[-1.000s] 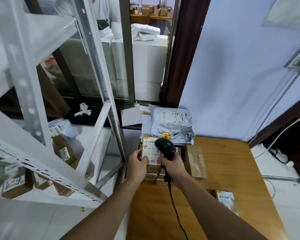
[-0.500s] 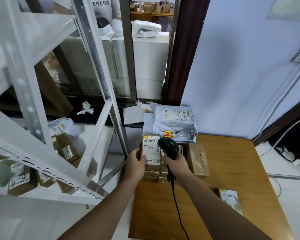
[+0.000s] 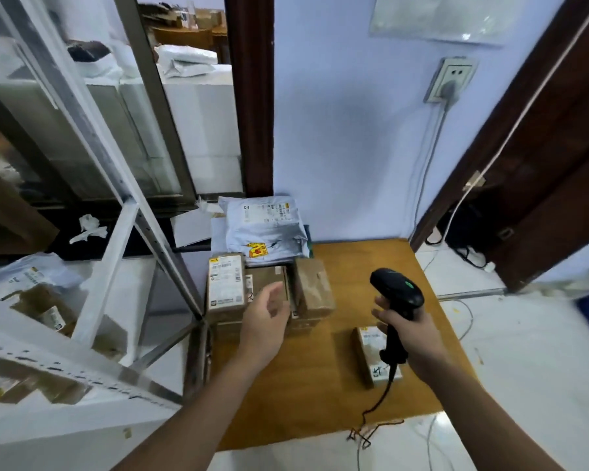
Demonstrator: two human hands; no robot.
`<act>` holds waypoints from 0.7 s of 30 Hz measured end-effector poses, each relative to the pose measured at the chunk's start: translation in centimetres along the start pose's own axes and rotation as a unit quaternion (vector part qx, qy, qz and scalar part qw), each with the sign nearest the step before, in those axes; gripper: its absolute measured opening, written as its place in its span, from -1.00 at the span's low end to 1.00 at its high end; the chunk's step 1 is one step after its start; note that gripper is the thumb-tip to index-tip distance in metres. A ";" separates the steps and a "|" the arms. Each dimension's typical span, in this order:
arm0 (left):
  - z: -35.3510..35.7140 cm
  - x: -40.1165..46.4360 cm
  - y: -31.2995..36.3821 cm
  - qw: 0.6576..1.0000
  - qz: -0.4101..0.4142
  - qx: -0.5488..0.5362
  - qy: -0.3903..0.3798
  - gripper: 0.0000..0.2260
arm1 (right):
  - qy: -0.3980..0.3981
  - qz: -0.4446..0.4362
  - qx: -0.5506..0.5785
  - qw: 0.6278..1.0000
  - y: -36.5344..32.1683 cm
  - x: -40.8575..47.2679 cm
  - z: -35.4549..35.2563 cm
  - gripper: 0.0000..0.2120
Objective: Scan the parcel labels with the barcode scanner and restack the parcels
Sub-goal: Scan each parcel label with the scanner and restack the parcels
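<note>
My right hand (image 3: 409, 329) grips the black barcode scanner (image 3: 397, 294) above the wooden table (image 3: 323, 385), its head pointing left and its cable trailing to the table's front edge. My left hand (image 3: 266, 317) hovers open over the stack of brown cardboard parcels (image 3: 269, 290) at the table's back left. A labelled brown box (image 3: 225, 286) lies flat on the left of that stack, free of my fingers. Behind it rest grey mailer bags (image 3: 264, 229). A small labelled parcel (image 3: 371, 355) lies alone under my right hand.
A white metal shelf rack (image 3: 92, 205) holding more parcels stands close on the left, its post touching the table corner. A blue wall with a socket (image 3: 451, 81) is behind. A dark door frame (image 3: 538, 158) and floor cables are on the right.
My left hand let go of the labelled box, which now lies flat on the stack. My right hand carried the scanner rightward, away from the stack. The camera view swung right.
</note>
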State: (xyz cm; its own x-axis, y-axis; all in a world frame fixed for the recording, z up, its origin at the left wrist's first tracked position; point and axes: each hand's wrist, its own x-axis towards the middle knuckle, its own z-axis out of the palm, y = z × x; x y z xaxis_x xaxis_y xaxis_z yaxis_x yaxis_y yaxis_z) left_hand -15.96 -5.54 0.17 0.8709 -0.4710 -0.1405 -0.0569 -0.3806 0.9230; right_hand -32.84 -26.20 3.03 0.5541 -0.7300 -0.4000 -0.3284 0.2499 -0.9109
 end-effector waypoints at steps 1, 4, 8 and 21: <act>1.2 -0.4 0.1 1.000 -0.005 0.000 -0.014 -0.65 | 0.006 0.002 -0.006 1.000 0.4 0.2 -1.4 -0.78; 5.5 -2.0 0.8 0.998 -0.014 0.003 -0.054 -0.61 | 0.016 0.010 -0.034 0.999 2.2 1.2 -6.0 -0.81; 11.5 -3.4 0.9 0.998 -0.037 0.005 -0.043 -0.61 | -0.010 0.019 -0.044 0.999 4.4 3.1 -11.7 -0.83; 26.2 -9.1 0.2 0.972 -0.223 -0.040 0.060 -0.67 | -0.143 0.080 -0.092 0.982 7.5 10.0 -21.7 -0.85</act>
State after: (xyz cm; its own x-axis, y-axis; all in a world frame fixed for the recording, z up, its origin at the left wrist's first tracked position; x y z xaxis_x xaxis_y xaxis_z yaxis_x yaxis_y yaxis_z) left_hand -36.66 -22.13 -7.78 0.8517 -0.1747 -0.4941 0.3728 -0.4607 0.8054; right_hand -46.30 -45.43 -5.61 0.6675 -0.4751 -0.5733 -0.5476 0.2086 -0.8104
